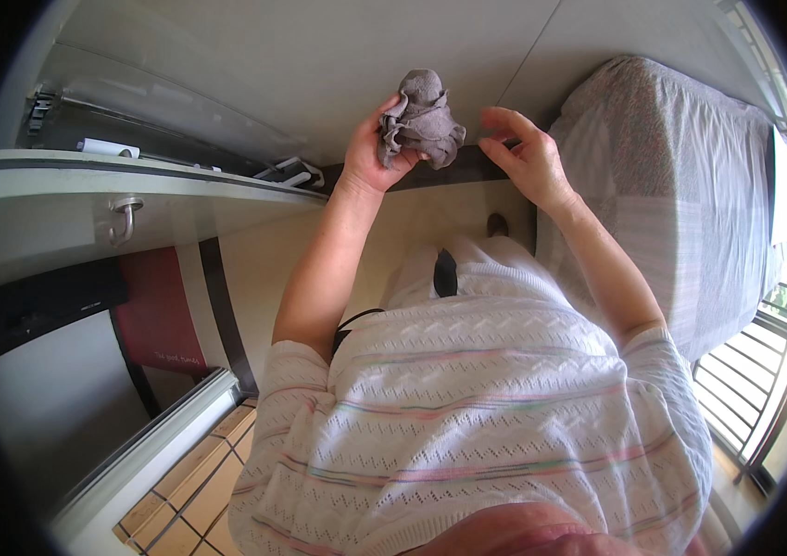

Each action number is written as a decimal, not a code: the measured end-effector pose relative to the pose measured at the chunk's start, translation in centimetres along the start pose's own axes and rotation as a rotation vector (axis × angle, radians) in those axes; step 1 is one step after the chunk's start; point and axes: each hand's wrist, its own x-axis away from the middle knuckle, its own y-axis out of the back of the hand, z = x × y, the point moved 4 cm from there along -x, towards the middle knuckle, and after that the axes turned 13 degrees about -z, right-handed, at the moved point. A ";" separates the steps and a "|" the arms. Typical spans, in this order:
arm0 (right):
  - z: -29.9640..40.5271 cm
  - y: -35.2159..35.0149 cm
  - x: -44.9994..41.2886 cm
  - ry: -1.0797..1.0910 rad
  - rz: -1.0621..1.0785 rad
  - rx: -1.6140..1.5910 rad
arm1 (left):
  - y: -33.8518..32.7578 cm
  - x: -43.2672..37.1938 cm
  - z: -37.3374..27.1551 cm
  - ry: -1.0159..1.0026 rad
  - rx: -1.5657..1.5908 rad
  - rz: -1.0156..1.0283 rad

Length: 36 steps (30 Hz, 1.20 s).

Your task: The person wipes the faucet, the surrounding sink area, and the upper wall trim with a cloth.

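Note:
A crumpled grey-brown cloth [422,125] rests in my left hand [374,149], whose fingers and palm close around its lower left side. To the right of the cloth, my right hand [524,156] is raised with thumb and fingers apart, touching nothing. A short gap separates it from the cloth. Both hands are held out in front of me, before a plain grey panel [296,62].
A door edge with a metal door handle [128,219] stands at the left. White items [108,147] lie in a recess behind it. At right is a bulky thing under a grey cloth cover [671,208], beside window bars [737,382]. Tiled floor [192,497] shows at lower left.

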 end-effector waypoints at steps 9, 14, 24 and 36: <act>-1.9 3.0 -4.6 -0.152 0.294 -0.523 | -2.6 -1.2 -2.0 -0.195 -0.427 -0.168; -3.9 4.2 -6.5 -0.381 0.521 -0.744 | -3.3 -2.3 -2.9 -0.496 -0.526 -0.292; -4.7 0.6 -6.6 -0.151 0.525 -0.378 | -7.4 -2.2 -1.6 -0.411 -0.326 -0.268; -4.0 1.9 -6.8 -0.442 0.650 -0.887 | -10.9 -0.2 0.3 -0.670 -0.980 -0.170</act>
